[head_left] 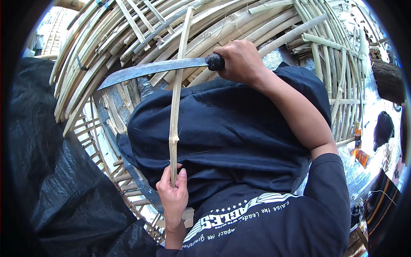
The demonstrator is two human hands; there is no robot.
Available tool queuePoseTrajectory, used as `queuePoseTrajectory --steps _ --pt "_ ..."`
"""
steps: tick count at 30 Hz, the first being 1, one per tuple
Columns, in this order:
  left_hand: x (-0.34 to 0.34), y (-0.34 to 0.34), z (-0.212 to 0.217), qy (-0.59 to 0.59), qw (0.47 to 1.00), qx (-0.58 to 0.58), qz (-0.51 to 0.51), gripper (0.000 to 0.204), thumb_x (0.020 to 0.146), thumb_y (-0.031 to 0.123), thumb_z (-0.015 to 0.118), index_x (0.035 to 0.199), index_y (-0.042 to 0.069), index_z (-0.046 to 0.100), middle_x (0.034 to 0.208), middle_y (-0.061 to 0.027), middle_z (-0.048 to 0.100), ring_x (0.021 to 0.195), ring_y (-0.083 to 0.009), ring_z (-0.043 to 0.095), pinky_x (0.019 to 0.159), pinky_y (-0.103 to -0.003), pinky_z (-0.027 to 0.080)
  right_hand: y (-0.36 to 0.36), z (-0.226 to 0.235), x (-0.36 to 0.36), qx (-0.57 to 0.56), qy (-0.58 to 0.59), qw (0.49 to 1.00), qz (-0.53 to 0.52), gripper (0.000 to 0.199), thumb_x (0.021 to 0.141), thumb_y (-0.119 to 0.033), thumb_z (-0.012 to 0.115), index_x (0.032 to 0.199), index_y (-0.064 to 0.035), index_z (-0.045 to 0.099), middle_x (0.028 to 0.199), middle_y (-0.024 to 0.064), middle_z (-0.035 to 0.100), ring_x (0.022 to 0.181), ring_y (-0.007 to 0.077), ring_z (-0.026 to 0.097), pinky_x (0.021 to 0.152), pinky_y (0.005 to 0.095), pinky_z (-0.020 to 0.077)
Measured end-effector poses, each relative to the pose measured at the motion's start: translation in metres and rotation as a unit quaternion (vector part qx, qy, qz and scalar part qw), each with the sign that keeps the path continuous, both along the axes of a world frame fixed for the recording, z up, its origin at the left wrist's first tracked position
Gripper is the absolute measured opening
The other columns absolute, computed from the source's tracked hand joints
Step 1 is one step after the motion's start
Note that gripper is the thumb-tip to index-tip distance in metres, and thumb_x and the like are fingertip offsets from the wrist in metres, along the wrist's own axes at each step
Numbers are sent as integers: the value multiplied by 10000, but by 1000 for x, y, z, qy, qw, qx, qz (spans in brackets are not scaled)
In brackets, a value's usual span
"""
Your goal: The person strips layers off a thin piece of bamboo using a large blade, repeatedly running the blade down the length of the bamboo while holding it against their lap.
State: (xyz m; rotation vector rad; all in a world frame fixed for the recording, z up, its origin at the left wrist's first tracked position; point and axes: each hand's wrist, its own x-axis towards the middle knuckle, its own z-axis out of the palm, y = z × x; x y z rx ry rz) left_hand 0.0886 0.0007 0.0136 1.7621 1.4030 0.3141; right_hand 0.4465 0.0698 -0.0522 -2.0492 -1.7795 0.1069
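Note:
My right hand is closed round the dark handle of a machete. Its long, slightly curved blade points to the left and lies across the upper part of a bamboo strip. The strip runs lengthwise away from me over the dark cloth on my lap, with a knobbly node partway along it. Near its lower end, my left hand grips the strip between thumb and fingers. Whether the blade bites into the strip or only rests against it, I cannot tell.
Many split bamboo strips are stacked beyond my lap. A bamboo lattice stands at the right, near a small bottle with a coloured label. Black plastic sheeting covers the left side, beside a ladder-like bamboo frame.

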Motion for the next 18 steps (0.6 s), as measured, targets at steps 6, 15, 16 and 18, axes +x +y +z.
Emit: queuePoseTrajectory --steps 6,15,16,18 --pt "-1 -1 -9 -37 998 -54 12 154 988 132 670 1000 -20 646 600 38 468 552 -24 391 498 -241 295 -5 -9 -15 1 34 999 40 179 724 -252 720 806 -93 725 724 189 694 727 386 723 671 495 582" --pt "2 -1 -5 -111 982 -154 21 99 992 106 672 995 23 618 632 104 417 565 22 339 506 -196 244 -10 -5 -24 38 44 994 94 193 697 -274 730 793 -107 718 703 160 695 702 374 719 657 489 577" --pt "3 -1 -4 -119 978 -170 26 95 992 101 671 1001 26 614 635 106 415 565 24 338 506 -193 243 -11 -2 -26 43 47 993 103 192 694 -274 731 789 -108 716 702 159 694 699 371 718 655 488 576" --pt "4 -1 -3 -135 969 -204 36 91 992 91 670 1013 32 605 640 111 409 564 29 337 507 -188 241 -15 0 -31 44 55 990 120 186 691 -270 731 782 -110 712 698 157 692 697 368 717 655 488 576"
